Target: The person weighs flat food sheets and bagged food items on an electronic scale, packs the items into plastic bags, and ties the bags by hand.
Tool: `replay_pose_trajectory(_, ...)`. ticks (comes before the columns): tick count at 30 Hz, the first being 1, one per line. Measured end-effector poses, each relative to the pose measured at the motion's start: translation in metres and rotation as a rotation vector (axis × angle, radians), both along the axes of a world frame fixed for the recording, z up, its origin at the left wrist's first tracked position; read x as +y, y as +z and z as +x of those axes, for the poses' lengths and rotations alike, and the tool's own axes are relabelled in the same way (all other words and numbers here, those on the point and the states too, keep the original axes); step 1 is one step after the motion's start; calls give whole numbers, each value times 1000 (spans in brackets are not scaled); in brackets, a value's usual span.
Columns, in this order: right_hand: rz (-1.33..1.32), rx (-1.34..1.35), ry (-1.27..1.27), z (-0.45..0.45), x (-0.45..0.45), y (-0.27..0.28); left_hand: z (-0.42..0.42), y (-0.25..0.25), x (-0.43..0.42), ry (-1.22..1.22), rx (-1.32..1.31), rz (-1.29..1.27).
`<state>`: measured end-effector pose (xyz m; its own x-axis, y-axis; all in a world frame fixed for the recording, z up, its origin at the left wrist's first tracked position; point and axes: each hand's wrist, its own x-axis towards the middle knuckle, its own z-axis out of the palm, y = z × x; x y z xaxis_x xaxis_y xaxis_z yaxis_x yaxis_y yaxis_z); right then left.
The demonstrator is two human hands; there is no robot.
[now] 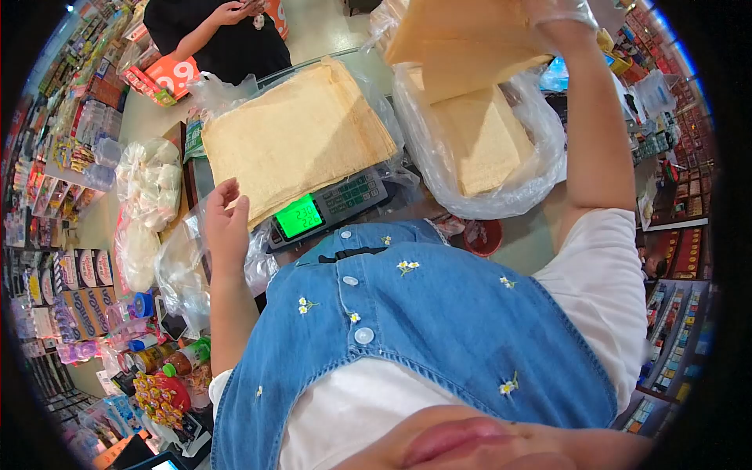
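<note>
My right hand (pixel 562 17), in a clear plastic glove, grips a thin tan tofu sheet (pixel 462 47) at its edge. The lifted sheet hangs over a plastic-lined container (pixel 540 168), where more tofu sheets (pixel 486 141) lie stacked. A thick stack of similar sheets (pixel 294 129) rests on a digital scale (pixel 352 196) with a lit green display (pixel 299 216). Bare and partly curled, my left hand (pixel 227 215) is at the stack's near left corner, its thumb apart from the fingers. Whether it touches the stack is hard to tell.
Across the counter stands a person in black (pixel 227 43), hands raised together. Bagged white food (pixel 149 184) and crumpled clear plastic bags (pixel 184 258) lie on the left. A red bowl (pixel 482 235) sits near my apron. Bottles (pixel 188 356) stand at lower left.
</note>
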<state>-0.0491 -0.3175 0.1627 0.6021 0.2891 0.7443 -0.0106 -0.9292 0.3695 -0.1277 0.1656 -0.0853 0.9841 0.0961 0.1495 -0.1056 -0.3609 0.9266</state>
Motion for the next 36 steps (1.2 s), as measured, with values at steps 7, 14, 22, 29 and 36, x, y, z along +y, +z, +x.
replay_pose_trajectory(7, 682, 270, 242, -21, 69, 63, 7, -7, -24, -242, 50, 62)
replay_pose_trajectory(14, 1582, 870, 927, 32, 100, -22, 48, -1, -27, -165, -193, -364)
replay_pose_trajectory(22, 2138, 1111, 155, 112, 143, -270, 46, -34, 53, 79, 233, -259)
replay_pose_trajectory(29, 1990, 1151, -73, 116, 166, -286, 50, -42, 51, 3, 129, -146)
replay_pose_trajectory(36, 1001, 814, -4, 68, 114, -238, 43, -47, 53, 254, 47, 606)
